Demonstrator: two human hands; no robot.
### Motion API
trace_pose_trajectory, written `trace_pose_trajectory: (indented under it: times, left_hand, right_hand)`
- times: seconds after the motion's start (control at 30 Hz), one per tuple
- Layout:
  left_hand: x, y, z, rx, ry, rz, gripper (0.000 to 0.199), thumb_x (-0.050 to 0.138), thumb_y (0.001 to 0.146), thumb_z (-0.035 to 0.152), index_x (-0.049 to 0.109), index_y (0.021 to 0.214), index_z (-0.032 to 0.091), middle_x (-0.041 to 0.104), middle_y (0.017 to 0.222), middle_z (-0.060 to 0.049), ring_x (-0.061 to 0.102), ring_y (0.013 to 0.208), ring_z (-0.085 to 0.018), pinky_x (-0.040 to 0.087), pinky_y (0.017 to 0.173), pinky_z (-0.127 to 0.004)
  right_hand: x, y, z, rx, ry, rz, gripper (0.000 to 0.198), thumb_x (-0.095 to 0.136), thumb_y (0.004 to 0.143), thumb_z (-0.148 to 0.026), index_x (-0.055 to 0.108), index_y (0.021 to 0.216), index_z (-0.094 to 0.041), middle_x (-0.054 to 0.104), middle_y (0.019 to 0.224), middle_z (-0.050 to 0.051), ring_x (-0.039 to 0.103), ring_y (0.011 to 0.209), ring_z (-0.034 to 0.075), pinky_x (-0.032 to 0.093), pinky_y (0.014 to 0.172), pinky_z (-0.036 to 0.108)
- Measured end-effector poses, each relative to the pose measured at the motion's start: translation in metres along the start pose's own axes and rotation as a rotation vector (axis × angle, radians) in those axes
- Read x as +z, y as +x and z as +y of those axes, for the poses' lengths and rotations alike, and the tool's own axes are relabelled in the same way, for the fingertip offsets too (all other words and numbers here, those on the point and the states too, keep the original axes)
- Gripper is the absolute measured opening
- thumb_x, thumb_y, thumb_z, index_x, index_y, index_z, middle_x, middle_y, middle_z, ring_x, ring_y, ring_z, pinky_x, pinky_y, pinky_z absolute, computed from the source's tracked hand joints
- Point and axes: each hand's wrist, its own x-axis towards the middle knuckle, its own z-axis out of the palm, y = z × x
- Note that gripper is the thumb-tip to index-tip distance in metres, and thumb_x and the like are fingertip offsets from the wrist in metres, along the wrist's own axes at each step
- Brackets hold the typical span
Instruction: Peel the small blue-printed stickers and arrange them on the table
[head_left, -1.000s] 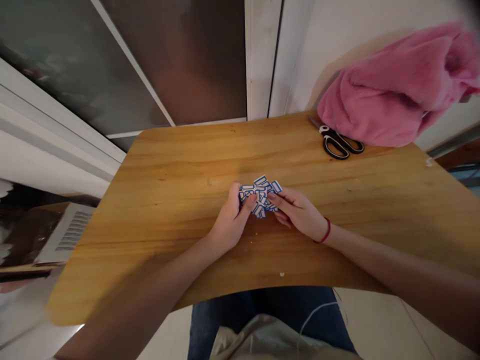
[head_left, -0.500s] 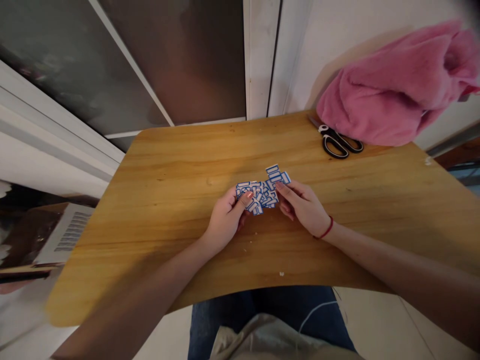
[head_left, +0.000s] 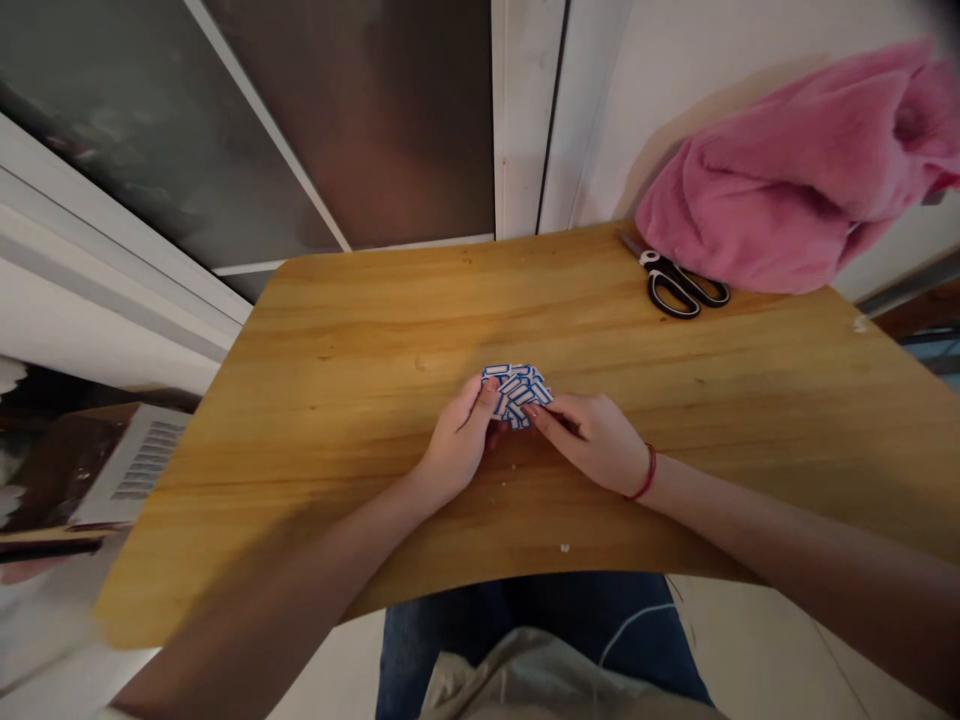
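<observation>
A bunch of small white paper labels with blue borders [head_left: 517, 386] is held between my two hands over the middle of the table. My left hand [head_left: 459, 436] is closed around the left side of the bunch, thumb on top and the other fingers mostly hidden beneath. At the lower right edge of the labels, my right hand [head_left: 600, 443] pinches between thumb and fingers. The labels overlap at different angles. A red band [head_left: 646, 473] circles my right wrist.
On the wooden table [head_left: 360, 340], black-handled scissors [head_left: 675, 290] lie at the back right against a pink plush cloth [head_left: 757, 200]. Tiny white scraps [head_left: 565, 548] dot the near edge. A box [head_left: 135, 465] stands beyond the left edge.
My right hand has moved left and slightly down, bringing its few labels onto the bunch in my left hand. The labels now form one tighter cluster.
</observation>
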Motion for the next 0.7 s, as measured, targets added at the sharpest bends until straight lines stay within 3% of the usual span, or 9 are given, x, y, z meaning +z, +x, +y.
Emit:
trace_pose_trajectory:
  times: [0.1, 0.2, 0.27, 0.37, 0.5, 0.63, 0.7]
  left_hand:
    - [0.0001, -0.0006, -0.0003, 0.043, 0.033, -0.005, 0.040, 0.036, 0.088, 0.055, 0.052, 0.082, 0.018, 0.052, 0.061, 0.002, 0.048, 0.050, -0.008, 0.039, 0.043, -0.019]
    - [-0.0002, -0.0012, 0.0008, 0.125, 0.133, -0.035, 0.033, 0.048, 0.086, 0.048, 0.055, 0.095, 0.018, 0.062, 0.086, -0.003, 0.057, 0.076, -0.013, 0.047, 0.064, -0.022]
    - [-0.0008, -0.0014, 0.0018, 0.130, 0.148, -0.040, 0.031, 0.051, 0.085, 0.045, 0.055, 0.102, 0.019, 0.063, 0.092, -0.004, 0.057, 0.081, -0.014, 0.047, 0.068, -0.023]
    - [-0.0022, -0.0011, 0.0029, 0.081, 0.052, 0.001, 0.031, 0.049, 0.086, 0.045, 0.056, 0.103, 0.019, 0.060, 0.080, -0.002, 0.053, 0.065, -0.010, 0.043, 0.055, -0.019]
    - [-0.0036, -0.0007, 0.0046, 0.023, -0.062, 0.051, 0.031, 0.049, 0.085, 0.049, 0.054, 0.095, 0.020, 0.046, 0.060, 0.004, 0.039, 0.048, -0.007, 0.031, 0.041, -0.017]
    - [-0.0023, -0.0017, 0.0035, -0.016, -0.063, -0.047, 0.034, 0.046, 0.086, 0.052, 0.052, 0.091, 0.020, 0.042, 0.056, 0.005, 0.035, 0.044, -0.006, 0.028, 0.038, -0.017]
    - [-0.0013, -0.0026, 0.0017, -0.032, -0.022, -0.109, 0.034, 0.044, 0.086, 0.052, 0.052, 0.093, 0.020, 0.043, 0.057, 0.005, 0.036, 0.045, -0.006, 0.029, 0.039, -0.017]
  right_hand:
    - [0.0012, 0.0011, 0.0012, 0.051, 0.049, -0.055, 0.034, 0.042, 0.091, -0.036, 0.060, 0.069, -0.016, 0.054, 0.056, -0.001, 0.043, 0.049, 0.008, 0.026, 0.051, 0.023]
    - [0.0010, 0.0001, 0.0017, 0.067, 0.067, -0.081, 0.035, 0.043, 0.090, -0.037, 0.058, 0.066, -0.017, 0.052, 0.055, -0.002, 0.042, 0.050, 0.007, 0.025, 0.051, 0.023]
    - [0.0000, -0.0005, 0.0016, 0.074, 0.079, -0.079, 0.037, 0.044, 0.089, -0.041, 0.054, 0.062, -0.017, 0.044, 0.052, -0.004, 0.036, 0.049, 0.007, 0.023, 0.050, 0.023]
    - [-0.0025, 0.0000, 0.0019, 0.097, 0.138, -0.015, 0.044, 0.045, 0.088, -0.047, 0.042, 0.056, -0.017, 0.031, 0.051, -0.005, 0.028, 0.049, 0.007, 0.022, 0.049, 0.023]
    - [-0.0047, 0.0022, 0.0033, 0.154, 0.251, 0.100, 0.039, 0.048, 0.087, -0.050, 0.039, 0.063, -0.019, 0.033, 0.056, -0.005, 0.031, 0.052, 0.008, 0.026, 0.050, 0.023]
    - [-0.0030, 0.0014, 0.0017, 0.138, 0.292, -0.005, 0.030, 0.047, 0.087, -0.049, 0.047, 0.081, -0.019, 0.045, 0.060, -0.004, 0.038, 0.054, 0.010, 0.029, 0.050, 0.023]
    - [-0.0020, 0.0004, -0.0005, 0.100, 0.320, -0.067, 0.030, 0.043, 0.090, -0.047, 0.049, 0.079, -0.019, 0.047, 0.059, -0.003, 0.040, 0.054, 0.010, 0.030, 0.051, 0.024]
